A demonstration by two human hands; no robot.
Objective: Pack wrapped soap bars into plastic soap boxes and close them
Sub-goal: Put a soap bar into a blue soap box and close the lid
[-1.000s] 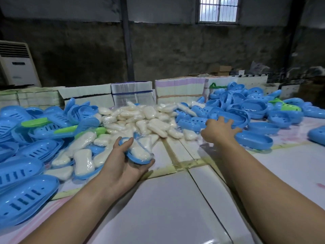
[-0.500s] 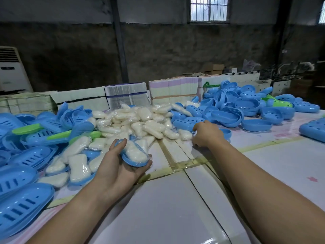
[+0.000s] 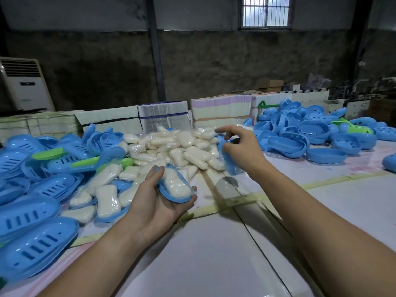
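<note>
A: Item one, left hand (image 3: 157, 202)?
B: Fingers curled under a blue box half (image 3: 174, 195), wrapped soap bar (image 3: 176, 184) seated in it, held just above the table (image 3: 214, 254)

A: Item two, right hand (image 3: 240, 150)?
B: Fingers pinching a second blue shell (image 3: 229, 161), blurred, near the soap pile (image 3: 182, 148)

A: Step?
B: Lidding, by my judgement. Next: align the shell over the soap and press shut

Soap heap (image 3: 171, 146) mid-table, behind left hand (image 3: 156, 202); slotted lids (image 3: 38, 211) piled left, box bases (image 3: 310, 133) right; paper stacks (image 3: 162, 114) along far edge behind.
</note>
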